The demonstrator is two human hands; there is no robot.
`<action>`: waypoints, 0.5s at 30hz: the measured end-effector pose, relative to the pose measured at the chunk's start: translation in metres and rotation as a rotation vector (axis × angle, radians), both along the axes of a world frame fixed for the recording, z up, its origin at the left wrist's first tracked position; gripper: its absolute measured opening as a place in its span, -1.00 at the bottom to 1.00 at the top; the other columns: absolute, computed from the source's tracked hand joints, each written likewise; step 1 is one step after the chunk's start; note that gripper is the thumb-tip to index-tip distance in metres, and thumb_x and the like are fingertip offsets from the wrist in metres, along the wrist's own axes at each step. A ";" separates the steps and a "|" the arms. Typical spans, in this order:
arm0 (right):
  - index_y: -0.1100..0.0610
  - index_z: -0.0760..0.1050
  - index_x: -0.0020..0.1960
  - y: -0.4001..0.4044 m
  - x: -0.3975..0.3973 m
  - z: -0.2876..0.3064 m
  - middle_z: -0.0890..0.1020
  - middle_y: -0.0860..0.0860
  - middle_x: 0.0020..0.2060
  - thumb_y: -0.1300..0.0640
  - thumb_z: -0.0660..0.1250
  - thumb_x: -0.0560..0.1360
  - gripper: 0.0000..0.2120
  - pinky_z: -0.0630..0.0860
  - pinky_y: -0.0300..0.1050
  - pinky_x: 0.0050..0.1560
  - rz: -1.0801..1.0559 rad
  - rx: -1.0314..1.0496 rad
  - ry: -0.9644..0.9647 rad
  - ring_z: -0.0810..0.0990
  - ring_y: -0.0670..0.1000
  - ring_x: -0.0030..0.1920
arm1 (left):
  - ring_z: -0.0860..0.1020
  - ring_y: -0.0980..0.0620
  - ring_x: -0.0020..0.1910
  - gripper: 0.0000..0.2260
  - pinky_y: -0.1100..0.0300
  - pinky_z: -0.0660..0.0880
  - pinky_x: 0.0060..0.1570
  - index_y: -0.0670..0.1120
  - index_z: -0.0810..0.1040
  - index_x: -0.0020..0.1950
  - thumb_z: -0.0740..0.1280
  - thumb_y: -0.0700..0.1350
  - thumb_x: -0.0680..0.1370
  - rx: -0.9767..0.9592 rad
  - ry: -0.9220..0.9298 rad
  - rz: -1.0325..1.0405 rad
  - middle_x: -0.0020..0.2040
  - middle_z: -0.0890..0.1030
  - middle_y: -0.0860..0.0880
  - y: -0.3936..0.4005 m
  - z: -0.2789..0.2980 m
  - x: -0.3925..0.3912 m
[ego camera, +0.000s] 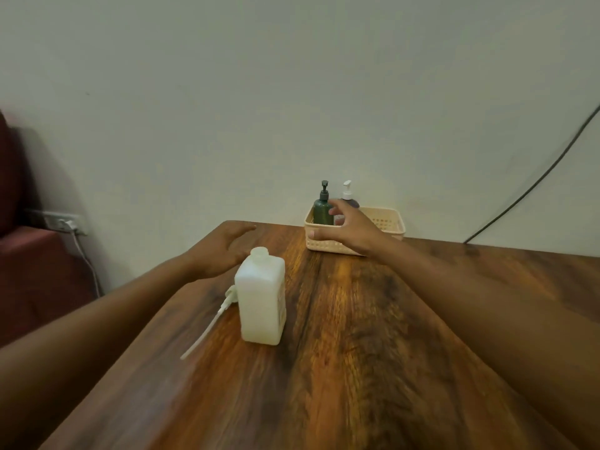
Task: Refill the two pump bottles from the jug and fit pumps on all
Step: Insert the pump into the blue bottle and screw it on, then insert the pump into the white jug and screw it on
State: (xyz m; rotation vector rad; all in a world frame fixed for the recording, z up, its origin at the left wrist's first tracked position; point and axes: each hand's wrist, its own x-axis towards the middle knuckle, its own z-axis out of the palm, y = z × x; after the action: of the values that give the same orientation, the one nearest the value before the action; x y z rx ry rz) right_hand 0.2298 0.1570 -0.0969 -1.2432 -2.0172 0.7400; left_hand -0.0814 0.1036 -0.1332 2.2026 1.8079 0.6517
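A white square jug (pixel 260 298) stands upright and uncapped on the wooden table (pixel 373 336). A white pump with a long dip tube (pixel 211 321) lies on the table just left of the jug. At the back, a cream basket (pixel 388 222) holds a dark green pump bottle (pixel 322 211) and a darker bottle with a white pump (pixel 347 193), both with pumps on. My right hand (pixel 347 227) hovers open over the basket's front, fingers spread beside the green bottle. My left hand (pixel 224 246) is open above the table, behind and left of the jug.
The table's back edge meets a pale wall. A dark cable (pixel 535 183) runs down the wall at the right. A maroon seat (pixel 35 261) and a wall socket with a white cord (pixel 66 222) are off the table's left side.
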 end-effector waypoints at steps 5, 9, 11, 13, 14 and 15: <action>-0.04 0.19 0.59 -0.063 -0.025 -0.007 0.43 -0.01 0.41 -0.46 0.48 0.20 0.10 0.46 0.02 0.28 0.090 -0.083 0.129 0.45 0.07 0.37 | 0.23 0.00 0.60 -0.50 -0.20 0.31 0.52 0.41 0.26 0.51 0.25 0.36 0.58 0.019 0.049 -0.031 0.62 0.22 0.16 -0.034 -0.005 -0.001; -0.07 0.15 0.60 -0.098 -0.040 -0.014 0.39 -0.01 0.48 -0.53 0.44 0.18 0.14 0.42 0.03 0.30 0.125 -0.136 0.145 0.40 0.07 0.42 | 0.23 0.00 0.60 -0.49 -0.24 0.28 0.53 0.46 0.24 0.49 0.18 0.46 0.54 0.014 0.055 -0.003 0.62 0.24 0.18 -0.051 -0.004 0.004; -0.09 0.09 0.61 -0.111 -0.048 -0.022 0.36 -0.01 0.51 -0.47 0.50 0.18 0.16 0.44 0.07 0.33 0.140 -0.159 0.118 0.39 0.08 0.44 | 0.22 -0.05 0.61 -0.40 -0.26 0.26 0.53 0.39 0.25 0.53 0.15 0.49 0.50 -0.025 0.048 0.039 0.64 0.24 0.12 -0.055 -0.002 0.006; -0.10 0.02 0.63 -0.119 -0.057 -0.032 0.31 -0.01 0.54 -0.41 0.58 0.14 0.25 0.42 0.16 0.40 0.142 -0.172 0.099 0.36 0.10 0.47 | 0.22 -0.07 0.62 -0.41 -0.25 0.26 0.54 0.29 0.28 0.56 0.18 0.41 0.55 -0.049 0.045 0.079 0.65 0.23 0.08 -0.057 0.001 0.010; -0.10 -0.01 0.63 -0.121 -0.063 -0.037 0.29 -0.01 0.55 -0.37 0.61 0.12 0.29 0.40 0.18 0.42 0.131 -0.168 0.098 0.35 0.11 0.48 | 0.23 -0.08 0.61 -0.45 -0.24 0.27 0.54 0.26 0.30 0.57 0.21 0.34 0.59 -0.048 0.048 0.089 0.65 0.24 0.06 -0.058 0.001 0.011; -0.09 -0.03 0.63 -0.122 -0.068 -0.043 0.29 0.00 0.55 -0.33 0.64 0.11 0.30 0.40 0.17 0.42 0.116 -0.155 0.102 0.34 0.12 0.48 | 0.25 -0.09 0.60 -0.50 -0.23 0.29 0.53 0.25 0.32 0.56 0.24 0.28 0.62 -0.046 0.046 0.098 0.64 0.26 0.05 -0.058 0.000 0.013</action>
State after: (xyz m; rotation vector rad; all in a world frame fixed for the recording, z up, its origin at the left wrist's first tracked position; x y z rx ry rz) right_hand 0.1616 0.0345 -0.1395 -1.1561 -1.9925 1.0119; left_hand -0.0688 0.0454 -0.1333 2.1275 1.9440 0.5761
